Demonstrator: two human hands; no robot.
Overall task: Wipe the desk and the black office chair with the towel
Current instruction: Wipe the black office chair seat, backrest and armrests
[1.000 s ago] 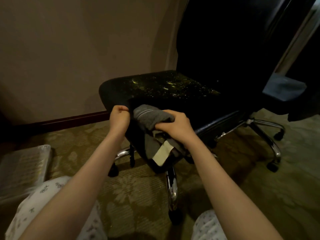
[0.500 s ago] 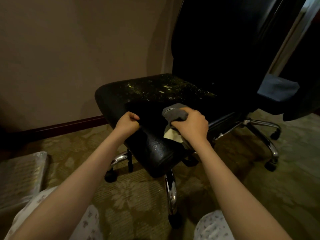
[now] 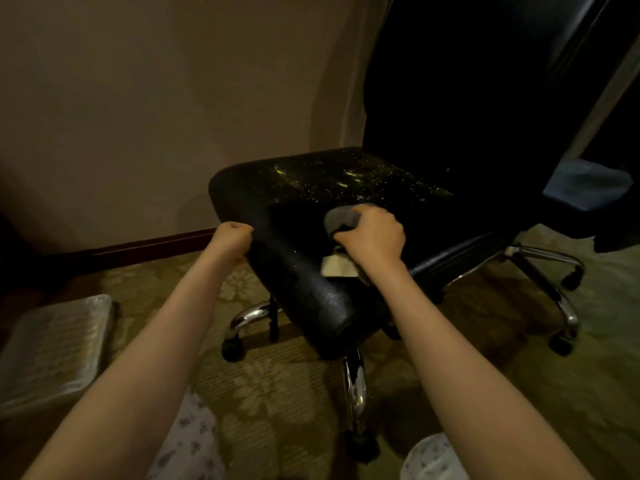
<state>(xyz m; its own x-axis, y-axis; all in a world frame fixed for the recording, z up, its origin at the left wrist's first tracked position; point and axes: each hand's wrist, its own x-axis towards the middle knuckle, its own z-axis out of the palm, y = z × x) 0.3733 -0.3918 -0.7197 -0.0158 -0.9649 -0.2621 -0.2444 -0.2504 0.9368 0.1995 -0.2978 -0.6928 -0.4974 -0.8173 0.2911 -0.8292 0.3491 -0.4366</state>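
Note:
The black office chair [image 3: 304, 188] stands in front of me, its seat speckled with yellowish flecks toward the back. My right hand [image 3: 372, 233] grips a bunched grey towel [image 3: 341, 218] and presses it on the seat's near right part; a pale label of the towel sticks out below the wrist. My left hand [image 3: 232, 239] is curled over the seat's front left edge, holding the chair. The tall backrest [image 3: 467, 81] rises dark at the right.
Chrome legs with castors [image 3: 353, 393] spread over the patterned carpet. A pale plastic-wrapped cushion [image 3: 52, 348] lies on the floor at left. A beige wall with a dark skirting board runs behind. My knees in patterned fabric show at the bottom.
My right hand has carried the towel from the seat's front edge up onto the seat surface. My left hand has shifted to grip the seat's left front edge.

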